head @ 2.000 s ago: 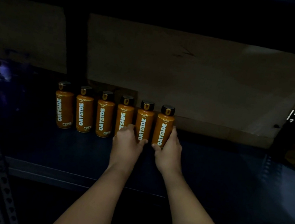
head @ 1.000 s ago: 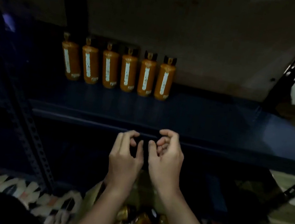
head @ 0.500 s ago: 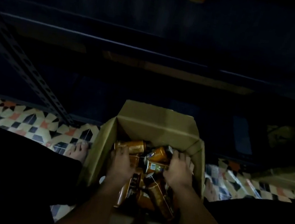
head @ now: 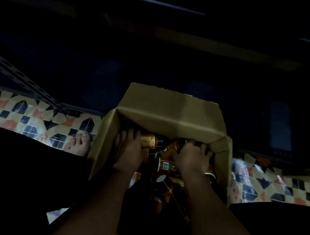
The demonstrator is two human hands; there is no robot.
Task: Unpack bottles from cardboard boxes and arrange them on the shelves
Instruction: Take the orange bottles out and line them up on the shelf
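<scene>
Both forearms are extended downward and forward from the bottom of the view into an open cardboard box (head: 172,108), which is set on the patterned tile floor (head: 27,116) directly in front of the dark shelving unit (head: 125,20). The left hand (head: 129,150) is laid inside the left part of the box, palm down, with the fingers stretched forward and closed over the near end of an amber bottle (head: 149,140) lying on its side against the far wall; the grip is seen wrapped around that bottle, though the thumb is hidden. The right hand (head: 191,157) is placed inside the right part of the box, knuckles raised and fingers curled down over a second bottle (head: 172,147) tilted among the others; the grip is seen closed on it, with the fingertips lost in shadow near the far right corner. A loose heap of further bottles (head: 166,167) is held in the box beneath and between both hands, lying at mixed angles, one with a barcode label turned upward. The far flap of the box is folded outward toward the shelving. A perforated metal upright (head: 19,76) of the shelving is shown at the left. Bare toes (head: 80,143) are visible just left of the box on the tiles.
</scene>
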